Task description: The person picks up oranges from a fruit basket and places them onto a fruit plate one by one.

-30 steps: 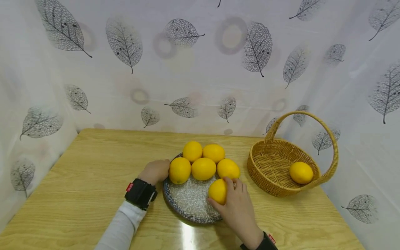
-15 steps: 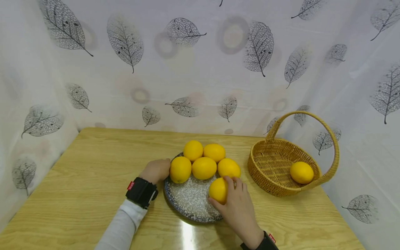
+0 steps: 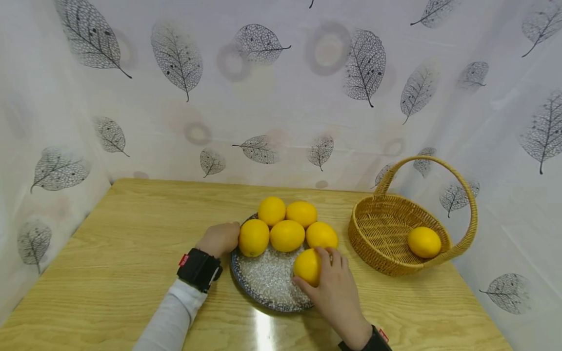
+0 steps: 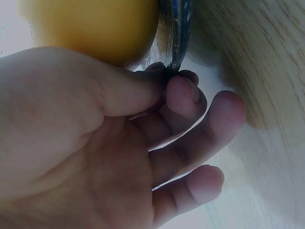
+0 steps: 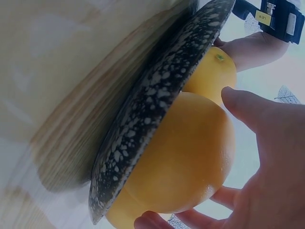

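In the head view, a speckled grey plate (image 3: pixel 263 285) with a dark rim bears several yellow-orange oranges, bunched toward its far side. One orange (image 3: pixel 306 267) sits at the plate's near right, and my right hand (image 3: pixel 335 292) grips it, thumb on the near side and fingers over the far side. The right wrist view shows this orange (image 5: pixel 183 152) low against the plate rim (image 5: pixel 138 119). My left hand (image 3: pixel 221 239) is at the plate's left edge, beside the leftmost orange (image 3: pixel 253 238). In the left wrist view, its thumb and index finger pinch the plate rim (image 4: pixel 181 33).
To the right of the plate stands a wicker basket (image 3: pixel 373 248) with a tall arched handle (image 3: pixel 465 195). A single orange (image 3: pixel 424 242) lies inside it. The wooden table (image 3: pixel 145 234) meets a leaf-patterned curtain (image 3: pixel 281 97) at the back and sides.
Both hands keep their places, the left at the plate rim and the right on the orange. Only a slight shift of the whole head view shows.
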Motion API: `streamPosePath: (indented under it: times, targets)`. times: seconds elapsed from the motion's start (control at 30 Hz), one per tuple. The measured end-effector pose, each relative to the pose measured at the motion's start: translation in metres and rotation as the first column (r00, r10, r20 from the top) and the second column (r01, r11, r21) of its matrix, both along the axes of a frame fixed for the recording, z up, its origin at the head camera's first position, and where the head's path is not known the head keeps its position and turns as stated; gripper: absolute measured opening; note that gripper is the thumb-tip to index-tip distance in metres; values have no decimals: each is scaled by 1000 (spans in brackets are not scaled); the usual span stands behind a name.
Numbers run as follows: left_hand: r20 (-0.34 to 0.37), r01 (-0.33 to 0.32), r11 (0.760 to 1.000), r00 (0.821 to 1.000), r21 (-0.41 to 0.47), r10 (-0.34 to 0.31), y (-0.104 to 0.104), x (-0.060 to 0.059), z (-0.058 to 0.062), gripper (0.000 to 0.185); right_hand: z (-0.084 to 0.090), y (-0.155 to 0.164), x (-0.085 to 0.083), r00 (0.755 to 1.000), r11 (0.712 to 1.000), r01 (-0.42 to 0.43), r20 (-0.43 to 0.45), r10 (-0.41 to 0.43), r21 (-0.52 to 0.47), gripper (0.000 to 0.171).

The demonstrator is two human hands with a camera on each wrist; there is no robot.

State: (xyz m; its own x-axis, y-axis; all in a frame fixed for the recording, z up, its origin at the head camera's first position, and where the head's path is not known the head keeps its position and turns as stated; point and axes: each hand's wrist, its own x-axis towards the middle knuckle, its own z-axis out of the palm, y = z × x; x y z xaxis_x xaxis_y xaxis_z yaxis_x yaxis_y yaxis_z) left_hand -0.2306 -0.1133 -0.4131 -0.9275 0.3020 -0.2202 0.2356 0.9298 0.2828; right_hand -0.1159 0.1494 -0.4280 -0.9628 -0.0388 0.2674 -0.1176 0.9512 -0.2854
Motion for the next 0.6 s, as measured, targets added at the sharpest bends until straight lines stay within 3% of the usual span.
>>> streamPosePath:
  times: [0.2, 0.6]
  targets:
    - [5, 0, 1000, 1000, -4, 0, 1, -1, -1, 28, 3, 1, 1, 1000, 1000, 11, 25, -10, -25, 85]
    - [0, 11, 1000, 1000, 5, -11, -1, -3, -4, 25, 21, 8, -13, 999, 999, -32, 42, 32, -4, 62]
